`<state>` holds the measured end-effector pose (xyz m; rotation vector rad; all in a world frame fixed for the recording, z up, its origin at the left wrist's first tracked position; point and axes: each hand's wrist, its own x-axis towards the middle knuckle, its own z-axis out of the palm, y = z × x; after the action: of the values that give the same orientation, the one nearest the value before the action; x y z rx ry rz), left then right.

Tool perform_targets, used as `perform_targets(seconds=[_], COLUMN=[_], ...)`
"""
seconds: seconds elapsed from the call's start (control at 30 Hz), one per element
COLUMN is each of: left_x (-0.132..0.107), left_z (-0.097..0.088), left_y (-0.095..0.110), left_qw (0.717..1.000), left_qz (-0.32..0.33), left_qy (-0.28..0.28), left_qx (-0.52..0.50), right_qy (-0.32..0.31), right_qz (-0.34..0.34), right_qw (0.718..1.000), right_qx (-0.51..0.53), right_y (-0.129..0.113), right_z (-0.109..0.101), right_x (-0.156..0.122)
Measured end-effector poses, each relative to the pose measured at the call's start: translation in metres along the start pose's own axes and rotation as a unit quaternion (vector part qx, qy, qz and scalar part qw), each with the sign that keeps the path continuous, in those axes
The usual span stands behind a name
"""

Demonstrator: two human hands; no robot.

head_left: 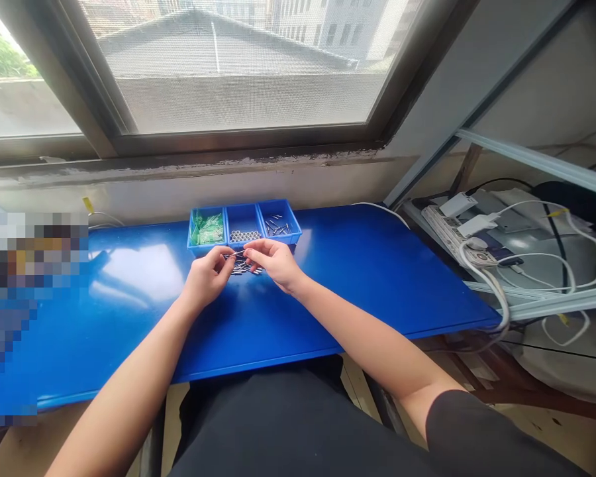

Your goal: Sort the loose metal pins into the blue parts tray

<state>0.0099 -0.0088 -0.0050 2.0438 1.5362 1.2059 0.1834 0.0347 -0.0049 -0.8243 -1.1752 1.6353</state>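
Observation:
My left hand (209, 275) and my right hand (273, 264) meet over the table, just in front of the blue bins. Both are closed in a pinch on a thin metal pin (239, 252) that spans the gap between the fingertips. It is too small for its details to show. Beneath the fingers lies a loose pile of short metal pins (239, 267), partly covered by my hands. The left bin holds green and clear plastic pieces (210, 228). Small round metal parts (245, 236) fill the front of the middle bin, and dark slim pins (277, 226) lie scattered in the right one.
The three joined blue bins (242, 213) stand at the back of the glossy blue table (357, 285), near the wall under a window (248, 73). To the right, a metal-framed shelf carries a power strip (459, 235) and tangled white cables. A pixelated area covers the left edge.

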Motion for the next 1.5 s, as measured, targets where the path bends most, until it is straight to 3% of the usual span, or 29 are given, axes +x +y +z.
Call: perform_targets(seconds=[0.2, 0.33, 0.47, 0.77, 1.2, 1.33, 1.4, 1.5], left_x=[0.000, 0.000, 0.001, 0.000, 0.001, 0.001, 0.000, 0.000], left_z=[0.000, 0.000, 0.000, 0.000, -0.001, -0.001, -0.001, -0.001], left_y=[-0.002, -0.002, -0.001, -0.002, 0.002, 0.002, 0.002, 0.002], left_qw=[1.000, 1.000, 1.000, 0.999, 0.999, 0.999, 0.999, 1.000], left_qz=[-0.009, -0.005, 0.012, 0.022, 0.017, 0.013, 0.010, 0.008], left_qy=[-0.008, -0.012, 0.026, 0.038, 0.030, 0.029, 0.029, 0.023], left_qx=[0.007, 0.012, 0.004, 0.004, 0.007, 0.011, 0.010, 0.013], right_qy=[0.041, 0.126, 0.207, 0.258, 0.240, 0.118, 0.059, 0.019], right_qz=[0.019, 0.016, 0.015, 0.019, 0.011, -0.044, -0.079, -0.118], right_qw=[0.997, 0.991, 0.978, 0.966, 0.968, 0.965, 0.940, 0.900], right_qx=[0.064, 0.052, 0.035, -0.024, -0.077, -0.232, -0.328, -0.418], right_y=[-0.012, -0.020, -0.022, -0.021, -0.018, -0.013, -0.009, -0.003], right_z=[-0.002, -0.007, -0.012, -0.019, -0.020, -0.018, -0.016, -0.014], right_x=[-0.001, 0.003, 0.008, 0.012, 0.013, 0.009, 0.005, 0.001])
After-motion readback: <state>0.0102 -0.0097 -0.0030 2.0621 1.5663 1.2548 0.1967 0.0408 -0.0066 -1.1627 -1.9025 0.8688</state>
